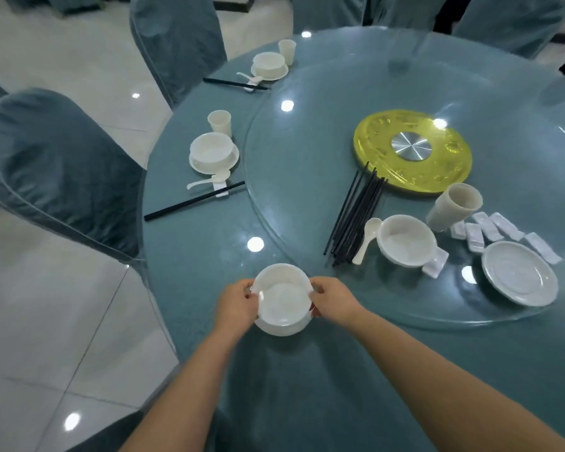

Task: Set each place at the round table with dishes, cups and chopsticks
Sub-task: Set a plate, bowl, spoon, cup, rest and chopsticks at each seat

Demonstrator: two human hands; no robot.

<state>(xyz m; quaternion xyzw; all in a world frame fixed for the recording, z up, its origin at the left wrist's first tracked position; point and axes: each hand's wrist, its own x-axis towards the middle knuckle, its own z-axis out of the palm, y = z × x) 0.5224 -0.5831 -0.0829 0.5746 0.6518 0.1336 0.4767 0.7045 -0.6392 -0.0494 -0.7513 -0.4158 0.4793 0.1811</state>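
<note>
- A third place is being laid at the near edge of the surface (190,256): a white bowl (282,296) is held between both hands, seemingly with a plate beneath it, though the plate is mostly hidden.
- The left hand (237,305) is curled round the bowl's left rim and the right hand (331,303) round its right rim, so both are clamped on the same dish, well apart from each other.
- Whether the bowl already rests on the cloth or is just above it cannot be told.
- Two places further round the left edge appear finished, each with a plate and bowl (213,152), a cup (220,123), a spoon and chopsticks (194,201) on a rest.
- The step in hand is judged to be the setting-down and centring of this bowl.
- Next, a cup from the stack of cups (454,207), a spoon (367,238), a rest (503,226) and a pair from the loose chopsticks (356,216) would likely be needed; all lie on the glass turntable (307,141) to the right.
- The bowl looks smooth, white, shallow-walled and empty, with a glossy inside.
</note>
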